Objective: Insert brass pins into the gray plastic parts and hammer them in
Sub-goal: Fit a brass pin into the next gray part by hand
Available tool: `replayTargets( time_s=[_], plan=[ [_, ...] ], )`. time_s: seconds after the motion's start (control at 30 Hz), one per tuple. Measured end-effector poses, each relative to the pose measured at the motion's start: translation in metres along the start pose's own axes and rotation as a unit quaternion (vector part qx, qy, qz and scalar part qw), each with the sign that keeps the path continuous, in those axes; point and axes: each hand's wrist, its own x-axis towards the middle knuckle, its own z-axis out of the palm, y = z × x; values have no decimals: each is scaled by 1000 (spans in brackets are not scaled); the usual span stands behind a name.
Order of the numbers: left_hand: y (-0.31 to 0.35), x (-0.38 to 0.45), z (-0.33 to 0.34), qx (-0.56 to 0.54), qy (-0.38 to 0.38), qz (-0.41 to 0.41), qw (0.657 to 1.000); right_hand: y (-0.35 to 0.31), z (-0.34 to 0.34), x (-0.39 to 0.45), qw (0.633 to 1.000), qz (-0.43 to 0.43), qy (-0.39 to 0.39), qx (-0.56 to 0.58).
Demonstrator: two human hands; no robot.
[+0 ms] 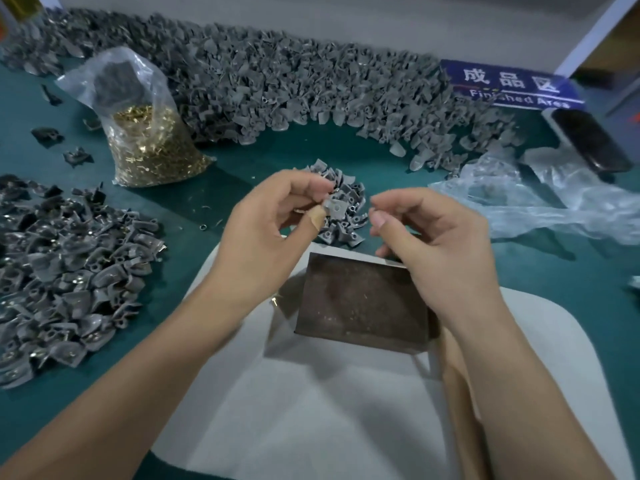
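Observation:
My left hand (273,220) pinches one gray plastic part (335,206) between thumb and fingers, just above a small heap of gray parts (349,223). My right hand (429,244) hovers a little to the right of that part with thumb and forefinger pressed together; no pin shows between them. A clear bag of brass pins (152,150) stands at the left rear. Below my hands a dark metal block (360,303) lies on a white pad (311,410). A single brass pin (274,301) lies by the block's left edge.
A long bank of gray parts (311,81) curves across the back. Another pile, with brass showing (69,271), covers the left. A crumpled clear bag (554,202), a dark phone (588,140) and a blue sign (512,84) are at right. A wooden handle (460,403) lies under my right forearm.

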Motion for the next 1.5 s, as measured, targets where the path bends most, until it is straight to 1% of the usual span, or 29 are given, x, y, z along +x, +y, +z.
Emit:
replayTargets(
  time_s=[0.17, 0.27, 0.4, 0.6, 0.77, 1.07, 1.23, 1.33, 1.4, 1.5],
  plan=[
    [2, -5, 0, 9, -6, 37, 999, -3, 0, -4, 999, -18, 9, 31],
    [3, -6, 0, -22, -14, 30, 999, -7, 2, -6, 999, -38, 18, 13],
    [3, -9, 3, -21, -6, 22, 1000, -9, 4, -8, 996, -71, 28, -35],
    [0, -12, 9, -32, 12, 10, 999, -4, 6, -9, 997, -56, 10, -59],
    [1, -13, 12, -44, 27, 6, 999, -1, 12, -9, 990, -94, 2, -106],
    [3, -16, 13, -51, 13, 20, 998, -1, 10, -9, 988, -106, 3, -114],
    [3, -18, 15, -33, 13, 38, 999, -1, 8, -8, 990, -95, -2, -105],
    [3, -19, 16, -39, 27, 23, 999, -2, 7, -7, 990, -89, -17, -108],
    [4, -19, 17, -39, 30, 16, 999, -2, 6, -6, 988, -94, -17, -119],
    [5, -20, 18, -6, 42, 35, 998, -1, 4, -6, 982, -113, -21, -151]
  ],
)
